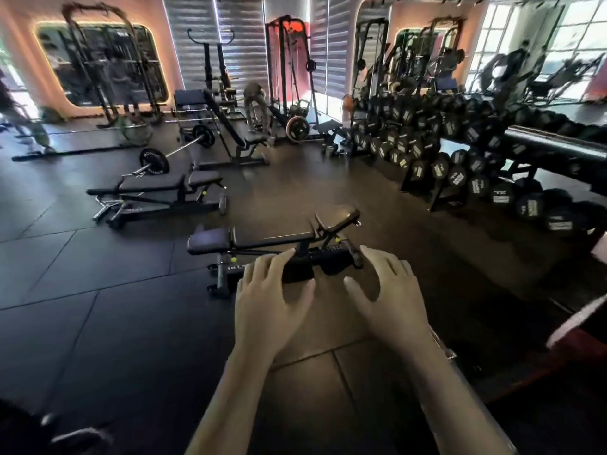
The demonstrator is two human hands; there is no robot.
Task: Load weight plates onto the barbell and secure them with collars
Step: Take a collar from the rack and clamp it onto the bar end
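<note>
Reaching forward empty, left hand [269,292] and right hand [387,290] hover with fingers spread, gripping nothing, above the near bench [262,239]. Beyond that bench, far left, lies the plate-loaded barbell [179,149]; approach squarely before lifting.

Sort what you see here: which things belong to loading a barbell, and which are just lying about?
Belongs to the job:
barbell on the floor
plates on it
left hand, holding nothing
right hand, holding nothing

Just about:
near bench
far bench
dumbbell rack
</note>
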